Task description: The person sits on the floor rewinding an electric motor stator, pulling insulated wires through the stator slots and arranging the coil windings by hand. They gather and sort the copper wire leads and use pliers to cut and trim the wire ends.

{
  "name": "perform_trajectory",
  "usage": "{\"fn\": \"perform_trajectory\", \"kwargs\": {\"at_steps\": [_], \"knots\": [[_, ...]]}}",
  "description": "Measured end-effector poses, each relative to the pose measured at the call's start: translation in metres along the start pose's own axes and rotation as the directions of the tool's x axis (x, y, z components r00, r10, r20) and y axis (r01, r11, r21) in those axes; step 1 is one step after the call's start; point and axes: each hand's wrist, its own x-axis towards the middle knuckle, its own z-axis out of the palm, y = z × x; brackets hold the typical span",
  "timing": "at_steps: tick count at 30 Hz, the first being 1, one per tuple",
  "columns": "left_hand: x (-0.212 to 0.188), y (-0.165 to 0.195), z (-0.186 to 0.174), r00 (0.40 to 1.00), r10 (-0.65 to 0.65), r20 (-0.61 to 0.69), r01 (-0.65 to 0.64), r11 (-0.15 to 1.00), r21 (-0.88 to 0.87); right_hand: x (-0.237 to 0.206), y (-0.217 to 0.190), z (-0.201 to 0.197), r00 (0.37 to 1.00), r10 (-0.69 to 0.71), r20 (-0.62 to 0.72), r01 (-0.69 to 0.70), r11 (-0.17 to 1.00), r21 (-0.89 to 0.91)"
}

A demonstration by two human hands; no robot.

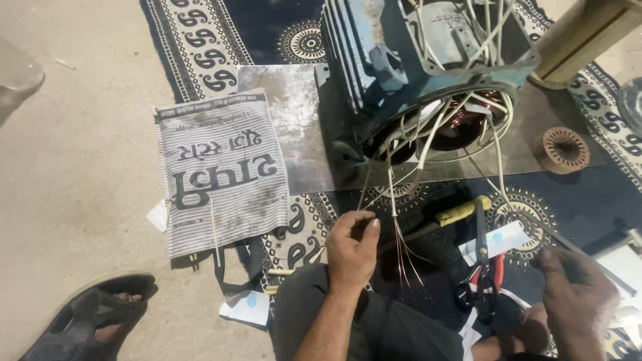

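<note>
A: What is sitting biggest in front of the person?

B: A blue motor housing (428, 60) is lying on its side on a metal sheet (287, 113), its open end facing them. I'd judge it heavy and rigid, best left where it is.

A: And what is coming out of it?

B: White sleeved leads (498, 157) are spilling from the copper winding (468, 124). They look springy but bendable, so gripping on the sleeve seems safest.

A: The hands?

B: The left hand (351, 249) is pinching a thin wire (364, 190) between thumb and fingertips, just beside a bared copper strand bundle (404, 257), which looks fine and easily kinked. The right hand (578, 294) is curling closed around a slim dark rod (588, 257), near the scissors (480, 267) lying on the mat.
</note>
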Motion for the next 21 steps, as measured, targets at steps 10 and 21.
{"fn": "perform_trajectory", "kwargs": {"at_steps": [10, 21], "knots": [[0.006, 0.004, -0.005, 0.997, -0.023, 0.068, 0.024, 1.0, -0.008, 0.021, 0.016, 0.002, 0.986, 0.141, 0.087, -0.141, 0.99, -0.005], [-0.003, 0.004, 0.007, 0.968, -0.068, 0.242, 0.016, 0.978, 0.208, 0.048, 0.054, 0.012, 0.952, 0.297, 0.07, -0.288, 0.797, 0.532]]}}
